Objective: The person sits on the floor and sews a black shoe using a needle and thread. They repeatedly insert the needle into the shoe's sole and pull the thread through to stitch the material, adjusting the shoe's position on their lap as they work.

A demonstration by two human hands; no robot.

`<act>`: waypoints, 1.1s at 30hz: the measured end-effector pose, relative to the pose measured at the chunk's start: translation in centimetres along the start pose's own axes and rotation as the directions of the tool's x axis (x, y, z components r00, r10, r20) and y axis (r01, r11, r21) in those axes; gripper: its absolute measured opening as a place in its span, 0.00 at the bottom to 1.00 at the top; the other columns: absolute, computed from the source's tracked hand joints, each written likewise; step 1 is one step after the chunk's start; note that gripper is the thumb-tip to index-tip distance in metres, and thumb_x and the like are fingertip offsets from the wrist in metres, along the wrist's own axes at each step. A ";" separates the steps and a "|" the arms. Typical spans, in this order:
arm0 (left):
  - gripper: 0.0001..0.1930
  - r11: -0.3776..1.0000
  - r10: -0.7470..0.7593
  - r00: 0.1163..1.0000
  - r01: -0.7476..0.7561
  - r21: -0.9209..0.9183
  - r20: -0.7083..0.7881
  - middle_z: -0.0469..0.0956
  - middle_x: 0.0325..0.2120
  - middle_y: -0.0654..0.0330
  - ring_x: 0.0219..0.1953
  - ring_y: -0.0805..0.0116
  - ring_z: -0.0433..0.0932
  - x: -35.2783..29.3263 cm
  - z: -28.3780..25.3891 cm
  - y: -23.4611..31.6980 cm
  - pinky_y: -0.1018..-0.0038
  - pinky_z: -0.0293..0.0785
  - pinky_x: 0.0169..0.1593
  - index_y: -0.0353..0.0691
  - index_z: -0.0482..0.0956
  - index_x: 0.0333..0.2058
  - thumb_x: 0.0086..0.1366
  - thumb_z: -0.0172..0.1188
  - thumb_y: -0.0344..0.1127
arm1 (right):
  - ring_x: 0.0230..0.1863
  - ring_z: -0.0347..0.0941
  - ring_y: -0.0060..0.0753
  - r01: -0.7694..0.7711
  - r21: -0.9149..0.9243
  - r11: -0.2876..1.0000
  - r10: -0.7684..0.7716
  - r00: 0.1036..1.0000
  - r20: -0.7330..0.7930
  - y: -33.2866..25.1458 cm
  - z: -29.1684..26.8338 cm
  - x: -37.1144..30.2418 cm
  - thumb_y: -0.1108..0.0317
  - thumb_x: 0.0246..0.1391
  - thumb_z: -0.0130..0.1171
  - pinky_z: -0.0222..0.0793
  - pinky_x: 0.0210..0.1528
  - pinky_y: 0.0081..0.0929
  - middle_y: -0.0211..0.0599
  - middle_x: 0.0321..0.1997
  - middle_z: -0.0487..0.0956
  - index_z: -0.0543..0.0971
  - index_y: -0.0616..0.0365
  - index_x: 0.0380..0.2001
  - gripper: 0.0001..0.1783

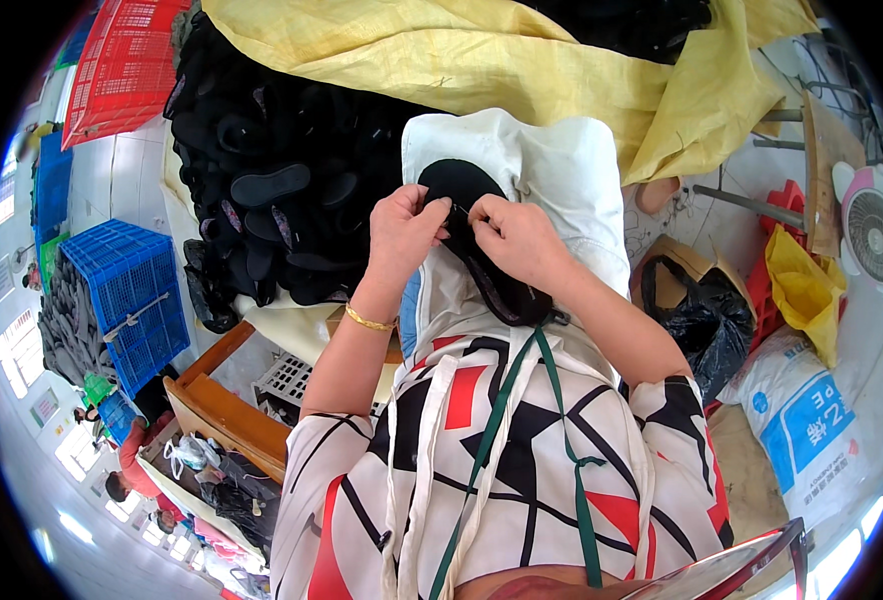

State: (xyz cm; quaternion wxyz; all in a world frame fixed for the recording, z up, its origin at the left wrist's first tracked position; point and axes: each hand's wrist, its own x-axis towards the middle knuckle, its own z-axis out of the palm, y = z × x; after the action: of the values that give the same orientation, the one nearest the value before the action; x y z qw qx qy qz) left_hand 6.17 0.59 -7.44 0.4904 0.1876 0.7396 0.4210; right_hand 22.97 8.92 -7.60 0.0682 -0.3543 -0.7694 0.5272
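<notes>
A black slipper [474, 262] lies lengthwise on the white cloth [590, 190] over my lap, its rounded end pointing away from me. My left hand [407, 232] pinches the slipper's left edge near the middle, thumb and forefinger pressed together. Across from it, my right hand [520, 238] rests over the slipper's right side. Its fingers are curled into a pinch, and whatever sits between the tips is too small to make out. A gold bracelet [369, 320] circles my left wrist.
A large heap of black slippers [272, 190] lies at the far left, beside yellow sheeting [522, 60]. Blue crate [127, 290] and red crate [127, 65] stand left. To the right are a black plastic bag [697, 320], a white sack [792, 410] and a fan [872, 225].
</notes>
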 end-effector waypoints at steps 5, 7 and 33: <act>0.08 0.998 -0.062 0.998 0.061 0.025 0.021 0.78 0.20 0.64 0.19 0.79 0.76 -0.1 -0.1 0.9 0.83 0.71 0.23 0.36 0.78 0.27 0.62 0.65 0.33 | 0.29 0.78 0.56 0.033 -0.132 0.991 -0.039 0.998 -0.042 0.3 1.0 -0.3 0.66 0.60 0.53 0.73 0.32 0.50 0.48 0.26 0.81 0.74 0.55 0.36 0.06; 0.08 0.997 -0.075 0.996 0.073 0.034 0.050 0.78 0.20 0.63 0.18 0.78 0.76 0.1 -0.4 0.9 0.82 0.71 0.23 0.36 0.78 0.27 0.62 0.64 0.33 | 0.27 0.78 0.55 0.077 -0.162 0.984 -0.094 0.991 -0.100 0.9 1.9 -0.5 0.65 0.61 0.53 0.72 0.29 0.49 0.45 0.24 0.80 0.72 0.54 0.38 0.06; 0.07 0.979 -0.187 0.964 0.198 -0.041 0.188 0.77 0.21 0.65 0.18 0.78 0.74 1.1 -0.4 0.9 0.81 0.70 0.24 0.40 0.79 0.29 0.64 0.61 0.35 | 0.27 0.79 0.48 0.300 -0.319 0.899 -0.348 0.932 -0.102 3.5 2.1 0.1 0.71 0.55 0.52 0.72 0.26 0.44 0.40 0.23 0.78 0.69 0.54 0.35 0.05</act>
State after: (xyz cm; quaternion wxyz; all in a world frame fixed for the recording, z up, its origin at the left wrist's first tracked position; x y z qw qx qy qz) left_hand 5.25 1.67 -7.29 0.6004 0.1383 0.6930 0.3742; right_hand 23.57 8.04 -11.57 0.1611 -0.2675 -0.8804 0.3569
